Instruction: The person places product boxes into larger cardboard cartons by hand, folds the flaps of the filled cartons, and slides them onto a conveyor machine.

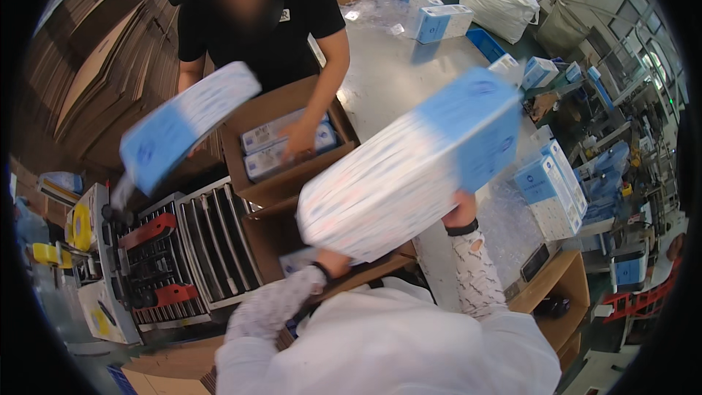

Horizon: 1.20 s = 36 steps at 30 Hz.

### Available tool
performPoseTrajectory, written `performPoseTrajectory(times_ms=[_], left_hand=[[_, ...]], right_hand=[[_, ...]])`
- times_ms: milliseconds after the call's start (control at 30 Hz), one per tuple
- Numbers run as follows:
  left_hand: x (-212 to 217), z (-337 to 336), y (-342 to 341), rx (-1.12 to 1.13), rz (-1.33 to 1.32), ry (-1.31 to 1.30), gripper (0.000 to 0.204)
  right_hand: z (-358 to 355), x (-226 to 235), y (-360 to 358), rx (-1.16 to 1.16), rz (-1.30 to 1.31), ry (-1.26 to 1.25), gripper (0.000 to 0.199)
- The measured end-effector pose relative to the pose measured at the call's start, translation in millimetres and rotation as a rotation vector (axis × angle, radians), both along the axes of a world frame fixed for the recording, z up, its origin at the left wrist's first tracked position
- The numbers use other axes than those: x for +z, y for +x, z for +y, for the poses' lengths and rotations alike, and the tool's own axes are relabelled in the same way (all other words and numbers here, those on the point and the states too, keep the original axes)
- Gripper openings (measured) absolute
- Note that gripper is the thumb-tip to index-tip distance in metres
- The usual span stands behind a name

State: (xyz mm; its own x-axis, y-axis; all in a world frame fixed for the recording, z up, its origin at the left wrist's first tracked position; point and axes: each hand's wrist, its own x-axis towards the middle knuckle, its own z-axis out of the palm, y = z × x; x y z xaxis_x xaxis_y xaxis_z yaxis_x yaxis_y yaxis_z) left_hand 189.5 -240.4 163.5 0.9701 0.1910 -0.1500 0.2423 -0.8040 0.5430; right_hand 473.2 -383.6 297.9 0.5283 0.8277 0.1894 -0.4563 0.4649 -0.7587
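Observation:
Between my two hands I hold a long blue and white box (395, 168), tilted and blurred by motion. My left hand (333, 261) grips its lower left end, with the fingers mostly hidden. Under the right end my right hand (461, 212) is closed on the box, its fingers partly covered. Below the held box stands an open cardboard carton (267, 238), partly hidden, with a blue and white box (296, 260) inside. Across from me a co-worker's hand (300, 139) reaches into another open carton (344, 124) onto blue and white boxes (267, 157).
The co-worker also has a tilted blue and white box (186, 124) raised at left. A roller conveyor (219, 238) adjoins the cartons. On the metal table (376, 99) are boxes (442, 23), clear plastic (504, 230) and a phone (535, 263). Flat cardboard (102, 80) is stacked far left.

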Motion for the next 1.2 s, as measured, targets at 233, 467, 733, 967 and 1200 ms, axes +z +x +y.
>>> performPoseTrajectory(times_ms=[233,467,733,967,1200], left_hand=[[-105.4,-68.7,57.8,0.198,0.128,-0.104,0.037],[-113.7,-65.0,52.5,0.168,0.232,-0.25,0.035],[71.0,29.4,104.0,0.433,-0.207,-0.197,0.011],[130.2,30.6,253.8,0.199,-0.45,0.217,0.05],[108.8,45.6,450.9,0.286,-0.076,0.33,0.09]], right_hand=[[133.8,-71.6,-128.2,0.725,-1.884,-0.39,0.095],[174.0,-253.0,-185.6,1.258,-1.584,-0.331,0.051],[153.4,25.5,304.7,-0.348,-1.541,-1.356,0.053],[115.9,-12.9,241.8,-0.278,-1.639,-1.171,0.042],[91.7,19.8,444.3,-0.388,-1.486,-1.64,0.08]])
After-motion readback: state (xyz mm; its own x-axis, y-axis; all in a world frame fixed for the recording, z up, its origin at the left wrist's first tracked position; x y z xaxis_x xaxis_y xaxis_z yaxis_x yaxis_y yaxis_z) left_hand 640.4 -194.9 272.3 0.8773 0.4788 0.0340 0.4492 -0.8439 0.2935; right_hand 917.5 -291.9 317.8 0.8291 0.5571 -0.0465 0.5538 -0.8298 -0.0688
